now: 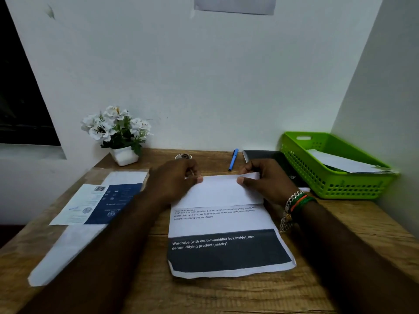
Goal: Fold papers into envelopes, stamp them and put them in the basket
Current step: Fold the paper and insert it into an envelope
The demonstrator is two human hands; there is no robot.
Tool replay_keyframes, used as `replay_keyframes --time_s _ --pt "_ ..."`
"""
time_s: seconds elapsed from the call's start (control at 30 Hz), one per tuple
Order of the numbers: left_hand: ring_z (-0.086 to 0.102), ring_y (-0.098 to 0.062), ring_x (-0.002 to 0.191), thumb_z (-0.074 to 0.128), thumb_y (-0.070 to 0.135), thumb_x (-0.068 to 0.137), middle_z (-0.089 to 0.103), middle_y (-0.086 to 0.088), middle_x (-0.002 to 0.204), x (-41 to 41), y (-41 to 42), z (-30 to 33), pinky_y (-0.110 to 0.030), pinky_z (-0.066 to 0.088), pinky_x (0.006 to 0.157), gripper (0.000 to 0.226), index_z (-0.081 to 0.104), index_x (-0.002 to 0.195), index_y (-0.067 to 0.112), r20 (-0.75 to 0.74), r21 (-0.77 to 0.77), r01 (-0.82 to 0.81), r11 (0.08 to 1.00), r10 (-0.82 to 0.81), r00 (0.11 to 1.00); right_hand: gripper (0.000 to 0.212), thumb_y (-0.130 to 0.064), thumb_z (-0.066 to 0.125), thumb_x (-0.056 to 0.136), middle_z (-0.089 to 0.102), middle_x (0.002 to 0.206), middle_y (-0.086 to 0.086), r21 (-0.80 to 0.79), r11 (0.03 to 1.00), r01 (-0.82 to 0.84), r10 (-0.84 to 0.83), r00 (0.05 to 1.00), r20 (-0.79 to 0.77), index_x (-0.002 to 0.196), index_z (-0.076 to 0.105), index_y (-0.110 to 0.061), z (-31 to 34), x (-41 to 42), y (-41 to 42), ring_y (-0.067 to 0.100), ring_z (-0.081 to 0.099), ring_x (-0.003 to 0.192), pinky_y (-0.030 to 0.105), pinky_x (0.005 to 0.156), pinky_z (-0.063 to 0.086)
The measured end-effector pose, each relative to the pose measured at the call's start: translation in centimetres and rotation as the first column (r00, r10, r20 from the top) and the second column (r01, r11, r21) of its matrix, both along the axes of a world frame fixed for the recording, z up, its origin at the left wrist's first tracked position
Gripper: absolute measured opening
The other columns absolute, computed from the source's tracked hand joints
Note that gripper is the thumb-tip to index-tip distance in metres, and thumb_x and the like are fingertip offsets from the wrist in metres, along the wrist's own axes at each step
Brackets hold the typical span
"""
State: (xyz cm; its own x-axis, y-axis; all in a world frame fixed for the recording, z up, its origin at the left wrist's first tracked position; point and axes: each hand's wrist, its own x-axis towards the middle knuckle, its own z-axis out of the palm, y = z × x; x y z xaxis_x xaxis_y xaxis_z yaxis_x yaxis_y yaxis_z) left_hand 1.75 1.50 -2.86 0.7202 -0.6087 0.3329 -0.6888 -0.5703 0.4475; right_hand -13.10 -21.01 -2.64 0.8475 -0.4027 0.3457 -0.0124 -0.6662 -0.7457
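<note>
Both forearms bare, no sleeves visible. Right wrist carries a silver chain bracelet (291, 201) plus orange and green thread bands (302, 200).

A white pot of white flowers (118, 132) stands in the left middle of the frame, at the back of the wooden desk (226, 295). A blue pen (233, 159) lies right of centre, and just beside it is a dark notebook (267, 156). A small round object (183, 156) sits near the wall; it is too small to tell.
</note>
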Motion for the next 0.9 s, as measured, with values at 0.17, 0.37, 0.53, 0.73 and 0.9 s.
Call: replay_keyframes --time_s 0.17,0.37,0.53,0.73,0.9 --pt "0.063 -0.011 0.087 0.068 0.047 0.093 0.064 0.018 0.081 2.0 1.3 -0.1 -0.046 0.054 0.089 0.017 0.064 0.08 0.037 -0.093 -0.126 -0.14 0.982 0.128 0.987 0.014 -0.012 0.085 0.079 0.071 0.078 -0.006 0.026 0.999 0.041 -0.042 0.998 0.036 0.082 0.072 -0.014 -0.3 0.0 -1.0 0.004 0.06 0.071 0.025 0.07 0.047" --pt "0.067 -0.01 0.102 0.078 0.035 0.088 0.074 0.015 0.096 1.8 0.0 -1.0 -0.039 0.052 0.094 0.016 0.071 0.074 0.036 -0.156 -0.263 -0.007 0.965 -0.035 0.987 0.01 -0.008 0.081 0.083 0.072 0.077 -0.004 0.09 0.996 -0.002 -0.003 0.999 0.049 0.087 0.073 -0.004 -0.4 0.1 -0.3 0.002 0.061 0.068 0.023 0.068 0.05" --pt "0.067 -0.008 0.1 0.078 0.03 0.089 0.074 0.018 0.098 2.5 0.4 -0.8 -0.04 0.053 0.095 0.012 0.074 0.079 0.035 -0.141 -0.31 -0.005 0.951 -0.041 0.989 0.002 -0.01 0.078 0.087 0.072 0.07 0.009 0.22 0.973 0.068 -0.073 0.997 0.016 0.088 0.079 -0.011 0.1 -0.3 -0.8 0.01 0.061 0.056 0.03 0.053 0.055" --pt "0.067 -0.011 0.097 0.078 0.017 0.088 0.073 0.015 0.099 1.7 0.4 0.0 -0.038 0.056 0.09 0.018 0.074 0.089 0.035 -0.078 -0.334 0.0 0.943 -0.027 0.997 0.006 -0.007 0.081 0.082 0.074 0.074 0.014 0.199 0.974 0.107 -0.13 0.986 0.104 0.085 0.079 -0.012 1.2 -0.7 -1.4 0.02 0.063 0.062 0.041 0.06 0.057" --pt "0.069 0.0 0.087 0.082 0.026 0.076 0.074 0.021 0.085 0.5 0.8 0.9 -0.039 0.06 0.085 0.011 0.076 0.081 0.034 -0.05 -0.35 0.021 0.937 -0.041 0.998 0.013 0.002 0.075 0.08 0.077 0.075 0.005 0.048 0.993 0.107 -0.112 0.984 0.138 0.08 0.079 -0.01 1.7 -1.1 -1.2 0.016 0.072 0.071 0.036 0.07 0.06"
